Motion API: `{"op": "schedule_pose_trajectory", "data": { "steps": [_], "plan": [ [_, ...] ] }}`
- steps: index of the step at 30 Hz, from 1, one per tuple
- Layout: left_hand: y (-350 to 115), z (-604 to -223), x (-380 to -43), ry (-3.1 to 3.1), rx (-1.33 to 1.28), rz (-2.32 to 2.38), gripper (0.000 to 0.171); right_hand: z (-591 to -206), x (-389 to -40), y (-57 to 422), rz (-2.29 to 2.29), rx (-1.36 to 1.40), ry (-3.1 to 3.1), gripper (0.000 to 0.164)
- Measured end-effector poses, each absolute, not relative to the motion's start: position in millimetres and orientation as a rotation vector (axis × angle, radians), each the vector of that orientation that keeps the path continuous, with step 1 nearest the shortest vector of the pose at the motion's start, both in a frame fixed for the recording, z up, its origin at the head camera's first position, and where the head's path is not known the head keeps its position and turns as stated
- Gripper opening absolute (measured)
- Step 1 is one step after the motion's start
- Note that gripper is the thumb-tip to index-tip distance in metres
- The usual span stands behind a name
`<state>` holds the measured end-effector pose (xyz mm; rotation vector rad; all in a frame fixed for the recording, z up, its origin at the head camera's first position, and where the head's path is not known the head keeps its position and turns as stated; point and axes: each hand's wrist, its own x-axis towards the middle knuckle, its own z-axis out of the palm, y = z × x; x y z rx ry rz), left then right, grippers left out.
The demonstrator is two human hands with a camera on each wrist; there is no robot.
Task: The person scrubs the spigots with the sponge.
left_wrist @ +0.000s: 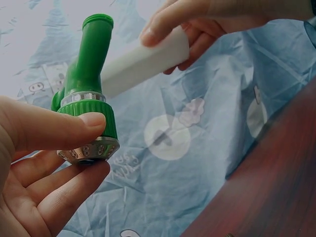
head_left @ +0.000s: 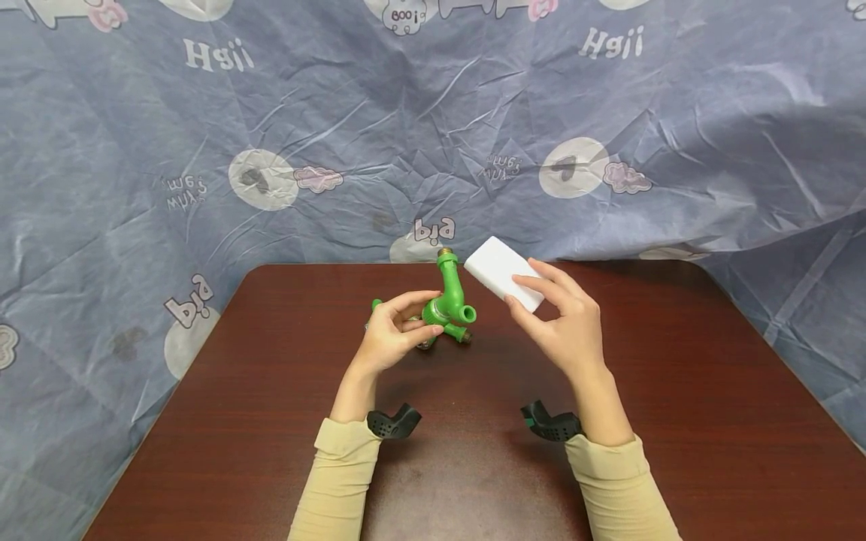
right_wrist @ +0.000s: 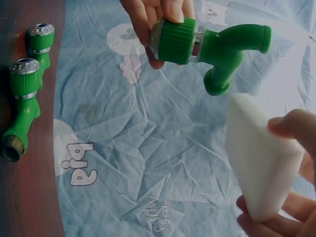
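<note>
My left hand (head_left: 395, 336) holds a green tap (head_left: 452, 289) above the table, its thumb and fingers round the ribbed knob with the silvery cap (left_wrist: 91, 150). The tap's threaded brass end points up and away in the head view. To the right, my right hand (head_left: 571, 323) grips a white sponge block (head_left: 497, 270) by its near end, thumb on one side and fingers on the other. Sponge and tap are close together; the right wrist view shows a small gap between them. Part of the knob is hidden by my left fingers.
On the dark red wooden table (head_left: 284, 421) lie two more green taps, one (right_wrist: 22, 103) in front of the other (right_wrist: 42, 42), partly behind my left hand in the head view. A printed blue-grey cloth (head_left: 379, 135) hangs behind the table's far edge.
</note>
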<state>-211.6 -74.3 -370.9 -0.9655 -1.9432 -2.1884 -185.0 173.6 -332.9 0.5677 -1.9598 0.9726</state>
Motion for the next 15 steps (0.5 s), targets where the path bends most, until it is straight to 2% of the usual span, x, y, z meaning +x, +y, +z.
{"op": "schedule_pose_trajectory", "data": {
  "steps": [8,15],
  "plan": [
    [-73.1,-370.9,-211.4,-1.939,-0.980,-2.198,0.048,-330.2,-182.9,168.3,1.051,0.835,-1.919,0.030],
    [-72.7,-371.6,-211.8,-1.945,-0.976,-2.208,0.049,-332.6,-185.7,171.4,0.996,0.608,-1.928,0.027]
  ]
}}
